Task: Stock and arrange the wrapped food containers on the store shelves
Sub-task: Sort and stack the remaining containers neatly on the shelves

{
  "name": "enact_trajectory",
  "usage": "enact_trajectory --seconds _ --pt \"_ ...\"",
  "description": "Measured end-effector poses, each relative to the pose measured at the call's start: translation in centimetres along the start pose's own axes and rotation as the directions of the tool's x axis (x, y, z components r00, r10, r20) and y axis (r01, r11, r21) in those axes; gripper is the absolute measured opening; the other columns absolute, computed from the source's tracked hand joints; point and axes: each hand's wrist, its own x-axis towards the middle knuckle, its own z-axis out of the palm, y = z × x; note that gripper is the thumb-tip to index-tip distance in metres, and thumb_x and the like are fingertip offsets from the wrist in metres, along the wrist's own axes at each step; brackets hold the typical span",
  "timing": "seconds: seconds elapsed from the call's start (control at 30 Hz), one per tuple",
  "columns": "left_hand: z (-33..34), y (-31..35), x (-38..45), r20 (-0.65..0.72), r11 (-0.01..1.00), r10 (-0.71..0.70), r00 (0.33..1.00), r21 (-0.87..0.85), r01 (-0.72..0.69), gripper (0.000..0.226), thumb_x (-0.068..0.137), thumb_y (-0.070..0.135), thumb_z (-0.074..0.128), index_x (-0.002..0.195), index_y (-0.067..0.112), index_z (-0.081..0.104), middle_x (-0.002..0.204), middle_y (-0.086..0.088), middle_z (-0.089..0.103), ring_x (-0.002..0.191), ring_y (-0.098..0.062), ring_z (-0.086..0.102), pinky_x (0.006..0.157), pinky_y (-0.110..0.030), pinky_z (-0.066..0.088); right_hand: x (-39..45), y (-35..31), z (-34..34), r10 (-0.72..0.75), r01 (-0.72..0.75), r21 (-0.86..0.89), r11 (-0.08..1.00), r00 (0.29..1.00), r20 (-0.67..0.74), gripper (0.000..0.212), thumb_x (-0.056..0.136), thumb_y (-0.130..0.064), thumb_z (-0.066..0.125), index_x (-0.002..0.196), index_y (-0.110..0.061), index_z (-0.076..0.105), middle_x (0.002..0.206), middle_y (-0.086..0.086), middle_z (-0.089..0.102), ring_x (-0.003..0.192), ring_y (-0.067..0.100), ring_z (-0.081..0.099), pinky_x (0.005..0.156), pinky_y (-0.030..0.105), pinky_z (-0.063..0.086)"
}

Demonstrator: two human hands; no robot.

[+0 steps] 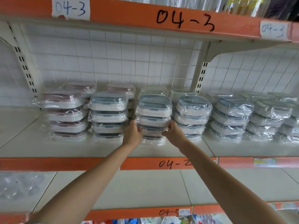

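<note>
Head view has my left hand (pixel 132 132) and right hand (pixel 172 129) on either side of the middle stack of wrapped containers (pixel 152 118), which sits on the shelf (pixel 24 139) marked 04-2, between the neighbouring blue-lidded stack (pixel 107 115) and another stack (pixel 191 115) to its right. My fingers curl round the lower containers, pinching crinkled film at both sides. As I judge it, the risk is the loose top: I hold low, so a push or tilt could slide the upper containers off. Slick wrap may slip in my grip, and an uneven shove could knock the close neighbours askew.
</note>
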Motion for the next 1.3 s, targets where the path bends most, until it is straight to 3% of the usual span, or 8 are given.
enact_trajectory --seconds 0.2,0.33,0.43,0.57,0.8,1.03,1.17,1.3 --pt "-1.4 1.4 -2.0 -0.075 0.980 0.192 0.979 0.070 -0.187 0.052 0.092 0.005 0.053 0.138 0.000 0.031 0.129 -0.019 0.044 0.110 -0.028 0.052 0.082 -0.027 0.043 -2.4 -2.0 -2.1 -0.259 0.238 -0.357 0.903 0.966 -0.010 0.071 0.089 -0.018 0.055 0.147 -0.010 0.015 0.149 0.010 0.025 0.134 0.027 0.030 0.108 0.038 0.031" --pt "-3.4 4.3 -1.3 -0.216 0.863 0.488 0.846 0.266 -0.430 0.059 0.087 0.005 0.060 0.140 0.001 0.034 0.137 -0.014 0.036 0.125 -0.025 0.042 0.104 -0.019 0.032 -0.6 -5.0 -4.1 -0.567 0.421 -0.653 0.630 0.824 -0.016 0.060 0.094 -0.019 0.050 0.147 -0.016 0.023 0.154 0.002 0.021 0.140 0.023 0.020 0.113 0.037 0.020" --pt "-4.0 6.6 0.7 -0.024 0.700 0.605 0.796 0.492 -0.517 0.061 0.091 0.021 0.059 0.144 0.007 0.032 0.150 -0.006 0.030 0.140 -0.020 0.025 0.116 -0.028 0.016 1.4 -6.3 -5.3 -0.518 0.437 -0.771 0.463 0.840 0.165 0.051 0.096 -0.021 0.045 0.145 -0.020 0.030 0.151 0.000 0.031 0.140 0.019 0.025 0.115 0.035 0.009" --pt "-3.5 7.9 2.6 0.233 0.545 0.541 0.808 0.634 -0.549 0.064 0.091 0.034 0.058 0.147 0.022 0.029 0.154 0.000 0.028 0.141 -0.019 0.024 0.116 -0.033 0.016 3.0 -6.0 -9.1 -0.494 0.436 -0.653 0.619 0.863 0.107 0.048 0.093 -0.014 0.049 0.140 -0.019 0.041 0.144 0.003 0.043 0.133 0.022 0.037 0.111 0.038 0.026" --pt "-1.9 9.3 2.8 0.203 0.550 0.453 0.868 0.703 -0.451 0.052 0.089 0.024 0.058 0.138 0.016 0.040 0.140 -0.004 0.043 0.130 -0.023 0.039 0.109 -0.036 0.030 4.9 -1.4 -16.3 -0.304 0.335 -0.725 0.602 0.936 0.180 0.042 0.098 -0.024 0.048 0.140 -0.020 0.043 0.139 0.007 0.050 0.124 0.025 0.047 0.104 0.035 0.037" --pt "4.2 11.3 -1.7 -0.031 0.738 0.613 0.790 0.379 -0.558 0.035 0.083 0.010 0.062 0.112 -0.002 0.048 0.115 -0.014 0.041 0.111 -0.025 0.040 0.090 -0.016 0.028 3.9 1.8 -16.7 -0.320 0.295 -0.328 0.897 0.947 -0.023 0.073 0.092 -0.020 0.058 0.150 -0.013 0.014 0.156 0.007 0.018 0.139 0.025 0.024 0.113 0.040 0.019" --pt "9.8 9.4 -3.9 0.057 0.976 0.211 0.976 0.039 -0.213 0.033 0.086 0.009 0.059 0.110 0.007 0.037 0.109 -0.002 0.028 0.110 -0.018 0.037 0.084 -0.008 0.023 2.3 5.9 -15.2 -0.208 0.212 0.221 0.952 0.977 -0.040 0.080 0.081 0.006 0.055 0.148 -0.013 0.017 0.147 0.003 0.030 0.131 0.020 0.031 0.112 0.044 0.027" --pt "12.8 9.0 -2.2 0.111 0.974 -0.125 0.986 -0.176 0.144 0.067 0.086 0.006 0.059 0.143 0.003 0.023 0.124 -0.003 0.039 0.107 -0.014 0.045 0.085 -0.006 0.032 2.3 9.0 -13.7 -0.018 -0.003 0.362 0.932 0.998 0.055 0.050 0.078 0.015 0.045 0.117 -0.016 0.041 0.101 0.006 0.050 0.092 0.019 0.048 0.079 0.029 0.043"
